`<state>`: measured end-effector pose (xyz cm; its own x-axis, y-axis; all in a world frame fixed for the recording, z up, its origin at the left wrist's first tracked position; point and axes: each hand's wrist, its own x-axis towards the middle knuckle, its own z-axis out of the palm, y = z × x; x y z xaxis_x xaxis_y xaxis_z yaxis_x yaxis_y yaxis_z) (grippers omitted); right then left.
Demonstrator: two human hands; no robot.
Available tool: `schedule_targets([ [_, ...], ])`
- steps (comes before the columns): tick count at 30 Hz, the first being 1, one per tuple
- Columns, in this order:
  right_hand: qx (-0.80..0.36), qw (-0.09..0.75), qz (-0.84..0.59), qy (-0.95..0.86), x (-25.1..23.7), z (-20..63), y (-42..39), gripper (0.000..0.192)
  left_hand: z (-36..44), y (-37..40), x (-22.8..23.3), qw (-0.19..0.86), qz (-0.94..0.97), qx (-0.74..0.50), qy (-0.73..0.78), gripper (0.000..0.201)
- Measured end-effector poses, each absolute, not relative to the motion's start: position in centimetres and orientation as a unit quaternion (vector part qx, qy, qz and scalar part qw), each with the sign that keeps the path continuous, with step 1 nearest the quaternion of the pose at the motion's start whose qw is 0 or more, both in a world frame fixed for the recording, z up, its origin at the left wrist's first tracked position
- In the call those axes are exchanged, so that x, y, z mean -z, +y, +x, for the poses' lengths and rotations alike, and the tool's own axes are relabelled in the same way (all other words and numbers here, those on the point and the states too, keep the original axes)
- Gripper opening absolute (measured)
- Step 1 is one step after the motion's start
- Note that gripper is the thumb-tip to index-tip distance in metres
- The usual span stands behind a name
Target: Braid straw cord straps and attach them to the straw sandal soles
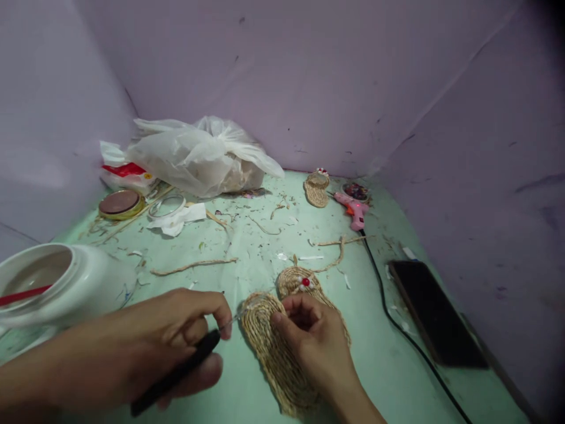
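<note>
My left hand (180, 347) is closed around a thin tool with a black handle (176, 374). Its slim metal shaft reaches the upper left edge of a coiled straw-rope sole (276, 359); the exact kind of tip is too small to tell. The fingers of my right hand (315, 335) pinch the upper right edge of this sole, which lies on the green surface. Partly behind my right hand is a second straw-rope piece (289, 280), topped with a red bead (305, 282) and white beads around it.
A pink glue gun (353, 209) with a black cord lies beyond, near a small straw slipper (316, 191). A phone (435, 312) is at right, a white pot (95, 280) at left. Behind are a plastic bag (203, 156), tape rolls (121, 203) and straw scraps. Walls enclose the sides.
</note>
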<state>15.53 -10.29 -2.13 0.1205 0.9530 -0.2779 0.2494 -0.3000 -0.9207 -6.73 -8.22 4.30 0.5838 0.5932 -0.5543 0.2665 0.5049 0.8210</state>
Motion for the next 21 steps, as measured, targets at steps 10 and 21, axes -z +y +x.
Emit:
schedule_targets([
  [10, -0.491, 0.404, -0.663, -0.395, 2.0, 15.8, -10.0, 0.017, -3.5, -8.6, -3.9, 0.873, 0.283, -0.071, 0.39, 0.036],
  [21, -0.505, 0.435, -0.645, -0.374, 1.8, 15.3, -10.0, 0.017, -2.7, -8.7, -3.2, 0.899, 0.227, -0.086, 0.364, 0.041],
])
